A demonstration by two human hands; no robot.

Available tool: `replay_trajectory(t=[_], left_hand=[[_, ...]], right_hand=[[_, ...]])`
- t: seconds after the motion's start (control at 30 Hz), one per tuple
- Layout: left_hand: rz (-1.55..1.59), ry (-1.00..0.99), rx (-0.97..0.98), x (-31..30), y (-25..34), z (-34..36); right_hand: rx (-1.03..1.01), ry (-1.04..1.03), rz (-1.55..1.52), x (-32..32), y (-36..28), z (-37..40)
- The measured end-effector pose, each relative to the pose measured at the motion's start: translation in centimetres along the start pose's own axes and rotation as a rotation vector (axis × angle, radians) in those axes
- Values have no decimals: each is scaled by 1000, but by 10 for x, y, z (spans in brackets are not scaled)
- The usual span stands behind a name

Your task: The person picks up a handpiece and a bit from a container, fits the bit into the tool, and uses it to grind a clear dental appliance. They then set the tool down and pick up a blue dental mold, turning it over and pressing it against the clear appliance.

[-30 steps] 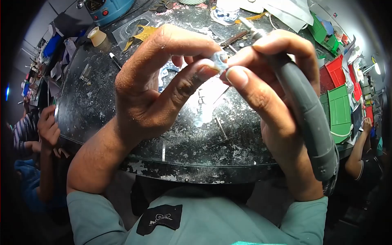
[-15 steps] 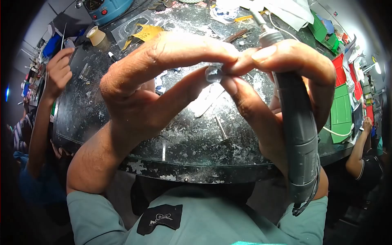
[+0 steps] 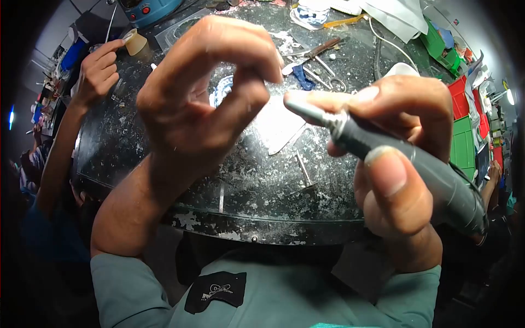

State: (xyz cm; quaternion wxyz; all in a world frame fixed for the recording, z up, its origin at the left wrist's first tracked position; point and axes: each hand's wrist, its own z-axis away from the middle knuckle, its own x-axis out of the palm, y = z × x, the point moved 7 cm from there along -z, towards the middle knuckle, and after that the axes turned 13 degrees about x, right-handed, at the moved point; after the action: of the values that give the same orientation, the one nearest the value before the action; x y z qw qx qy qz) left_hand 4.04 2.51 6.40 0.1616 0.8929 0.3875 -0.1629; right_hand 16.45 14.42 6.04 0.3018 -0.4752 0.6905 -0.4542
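My left hand (image 3: 202, 104) is raised over the dark speckled table (image 3: 246, 197), thumb and fingertips pinched together. The small clear piece it held earlier is hidden behind those fingertips. My right hand (image 3: 399, 164) grips a grey rotary handpiece (image 3: 404, 164). The tool lies slanted, its metal tip (image 3: 298, 106) pointing left and ending just right of the left thumb. There is a small gap between tip and pinch.
Another person's hand (image 3: 101, 71) reaches onto the table's far left by a tan tape roll (image 3: 134, 41). Pliers (image 3: 322, 49), a thin metal rod (image 3: 303, 169) and a white cup (image 3: 402, 70) lie behind my hands. Green and red bins (image 3: 462, 142) stand right.
My right hand let go of the small piece, dropped lower and swung the handpiece from upright to slanted, tip toward my left hand. The other person's hand moved farther onto the table.
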Motion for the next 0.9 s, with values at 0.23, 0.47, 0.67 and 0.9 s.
replay_trajectory(t=[0.23,0.47,0.67,0.9], left_hand=[[-84,225,-481,-7,-37,17],[120,-386,-881,-23,-33,10],[-190,-801,-604,2,20,29],[-362,-501,-574,-12,16,21]], right_hand=[[-64,351,128,14,3,-5],[-62,186,234,3,17,-13],[-3,84,325,8,21,-17],[-75,53,378,8,19,-13]])
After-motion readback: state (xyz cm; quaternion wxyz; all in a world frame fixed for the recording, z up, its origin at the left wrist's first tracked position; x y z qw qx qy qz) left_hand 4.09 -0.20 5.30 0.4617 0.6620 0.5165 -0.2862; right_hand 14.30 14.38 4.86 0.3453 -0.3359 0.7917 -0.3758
